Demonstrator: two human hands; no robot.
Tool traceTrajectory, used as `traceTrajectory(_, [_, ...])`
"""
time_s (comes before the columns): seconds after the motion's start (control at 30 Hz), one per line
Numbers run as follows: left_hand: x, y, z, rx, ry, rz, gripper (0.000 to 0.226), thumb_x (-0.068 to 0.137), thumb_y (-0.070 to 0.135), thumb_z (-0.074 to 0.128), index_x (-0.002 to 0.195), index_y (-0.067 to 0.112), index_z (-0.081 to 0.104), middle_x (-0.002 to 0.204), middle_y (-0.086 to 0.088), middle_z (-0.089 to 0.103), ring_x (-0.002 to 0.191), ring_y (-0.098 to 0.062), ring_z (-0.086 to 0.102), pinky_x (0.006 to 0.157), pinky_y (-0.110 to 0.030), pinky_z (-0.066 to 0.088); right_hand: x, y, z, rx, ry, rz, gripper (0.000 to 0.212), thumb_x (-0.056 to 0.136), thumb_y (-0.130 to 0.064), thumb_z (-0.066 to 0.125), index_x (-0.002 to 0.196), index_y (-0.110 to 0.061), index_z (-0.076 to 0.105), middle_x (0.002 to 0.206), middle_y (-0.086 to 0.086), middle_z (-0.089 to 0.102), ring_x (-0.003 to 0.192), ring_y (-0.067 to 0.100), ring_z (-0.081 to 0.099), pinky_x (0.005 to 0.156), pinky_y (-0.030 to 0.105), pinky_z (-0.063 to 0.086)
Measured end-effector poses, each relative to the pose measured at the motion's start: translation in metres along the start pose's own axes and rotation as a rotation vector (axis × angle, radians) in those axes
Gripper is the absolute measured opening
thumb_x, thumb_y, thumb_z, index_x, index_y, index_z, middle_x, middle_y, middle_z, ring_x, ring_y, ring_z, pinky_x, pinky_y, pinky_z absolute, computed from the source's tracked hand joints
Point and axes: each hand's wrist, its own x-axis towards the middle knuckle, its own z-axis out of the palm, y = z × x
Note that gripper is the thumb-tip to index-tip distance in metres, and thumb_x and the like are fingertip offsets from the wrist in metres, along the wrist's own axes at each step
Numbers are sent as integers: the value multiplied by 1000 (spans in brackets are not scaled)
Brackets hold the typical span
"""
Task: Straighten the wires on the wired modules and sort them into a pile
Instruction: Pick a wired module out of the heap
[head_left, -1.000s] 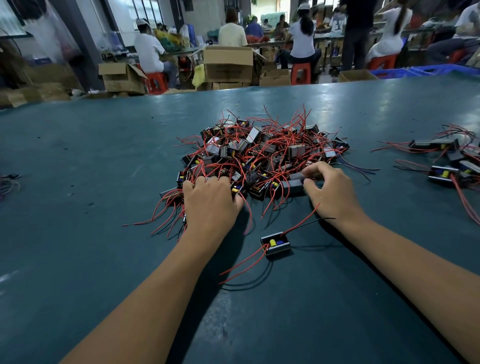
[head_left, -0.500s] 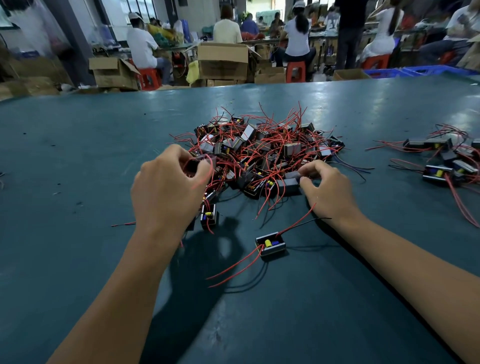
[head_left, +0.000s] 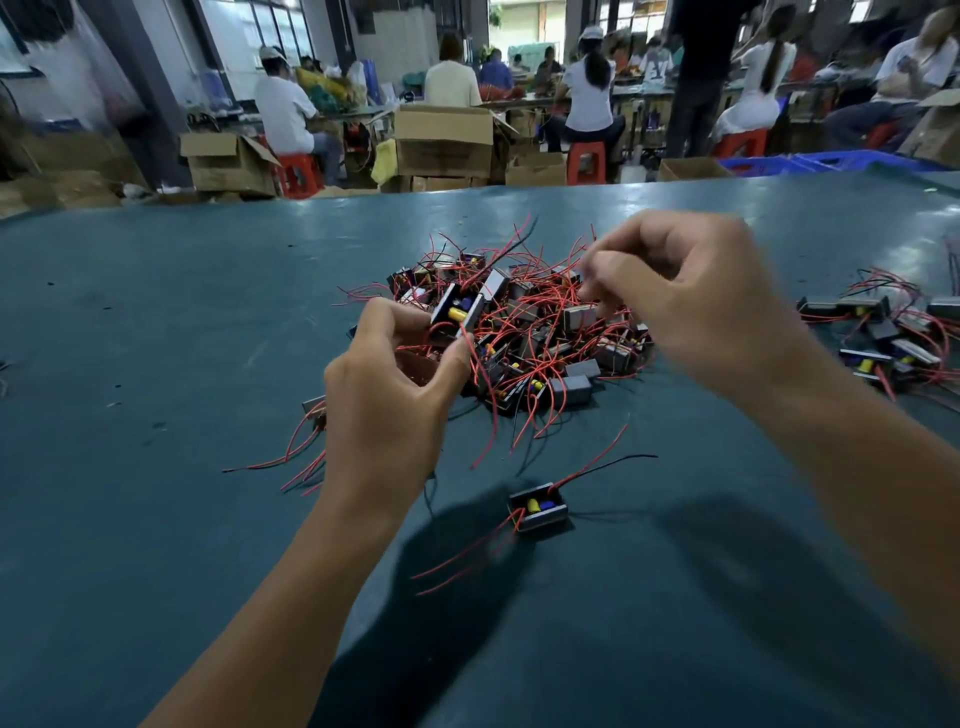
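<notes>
We take the big tangled heap (head_left: 524, 332) of modules and red wires at mid-counter (head_left: 156, 519) as our landmark. Left hand (head_left: 389, 410), at the heap's near-left edge, is lifted off the counter; its fingers (head_left: 400, 317) and thumb pinch one module (head_left: 457, 314), open face toward us, yellow part visible inside. Right hand (head_left: 691, 312) is raised above the heap's right side, fingers curled toward the thumb as if pinching a wire; motion blur there, so we cannot tell whether anything is actually held.

One module (head_left: 537, 506) lies alone just nearer us than the heap, wires trailing out both ends. A smaller pile (head_left: 893, 338) sits well to the right of the heap; we judge this the sorted group.

Progress estimate: early. The heap far outweighs the smaller pile, so most modules remain unstraightened. Current step, as we read it: straightening the wires of the pinched module.
</notes>
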Motion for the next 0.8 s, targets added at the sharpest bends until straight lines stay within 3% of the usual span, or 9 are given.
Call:
traceTrajectory(0.1, [-7,8,5,-83,-40,19,26,84,30,77,93,25,53,77,7,68,67,-17,70,61,-48,57,-16,-31,3,-247,-100,-43,32,89,-45,58,72,-21,71,55,-12,64,53,0,60,54,15,46])
traceTrajectory(0.23, [-20,18,16,-143,-117,98,31,79,25,77,97,19,52,81,11,67,69,-13,69,61,-39,56,-29,-48,15,-342,-138,57,41,85,-58,62,68,-23,73,56,-7,67,56,4,63,58,28,51])
traceTrajectory(0.33, [-23,18,19,-277,-222,13,35,79,19,77,104,17,52,91,16,69,78,-14,71,68,-39,58,-27,-43,16,-219,-105,149,31,84,-50,70,71,-21,71,59,-7,70,55,2,65,58,27,54])
traceTrajectory(0.47, [-23,17,20,-516,-315,-36,26,86,4,66,107,15,57,99,4,73,95,-16,72,81,-28,58,-26,-34,20,-183,-32,198,34,75,-56,76,80,-24,68,63,-9,70,55,0,64,54,25,54])
traceTrajectory(0.6, [-25,19,24,-833,-383,-274,19,86,6,61,101,14,69,103,-8,72,99,-19,69,87,-38,59,-25,-30,19,-307,1,76,25,78,-44,74,88,-23,65,69,-9,68,65,8,65,64,34,55])
traceTrajectory(0.7, [-19,20,20,-972,-407,-414,22,85,9,62,106,10,65,102,-11,73,93,-22,71,81,-35,59,-22,-30,11,-348,-127,-52,17,81,-33,71,91,-21,64,72,-6,67,66,13,62,67,37,52])
traceTrajectory(0.8, [-14,20,17,-936,-375,-408,25,84,13,64,109,9,60,92,-10,74,80,-20,72,72,-33,59,-20,-34,3,-431,-302,-224,17,83,-30,69,94,-20,63,78,-9,63,68,13,54,69,39,49])
